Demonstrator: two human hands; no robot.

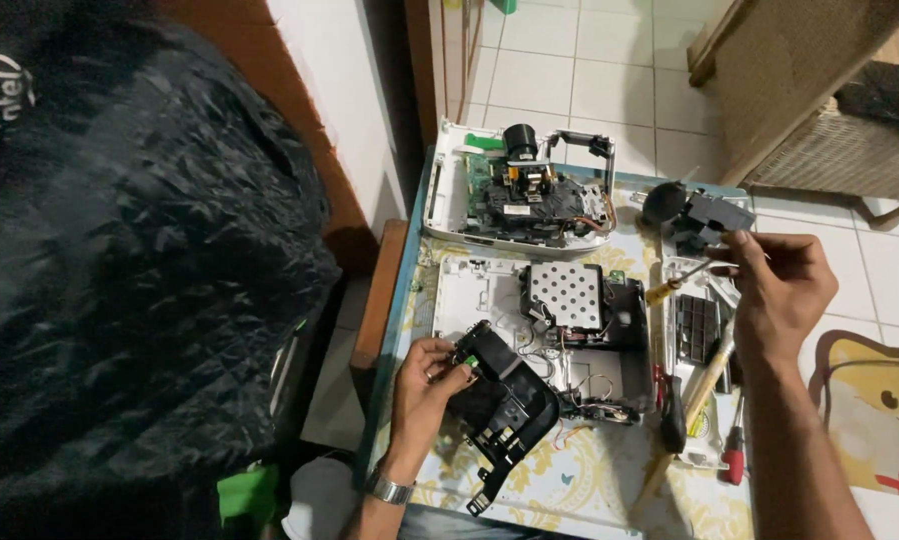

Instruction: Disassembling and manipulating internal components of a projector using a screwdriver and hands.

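My left hand (427,388), with a metal watch on its wrist, grips a black plastic frame (504,410) at the table's near edge. That frame sits just in front of an opened white device case (459,290) holding a perforated metal plate (566,295) and loose wires. My right hand (781,285) hovers over the right side of the table with thumb and fingers pinched together near a black fan-like part (704,215). Whether anything small is in the pinch I cannot tell. A yellow-handled screwdriver (664,291) lies just left of that hand.
A second opened white case (444,195) with a circuit board and lens stands at the table's far end. A white tray (704,455) on the right holds screwdrivers with red, black and wooden handles. A big dark bag (129,260) fills the left. A wicker chair (819,150) stands far right.
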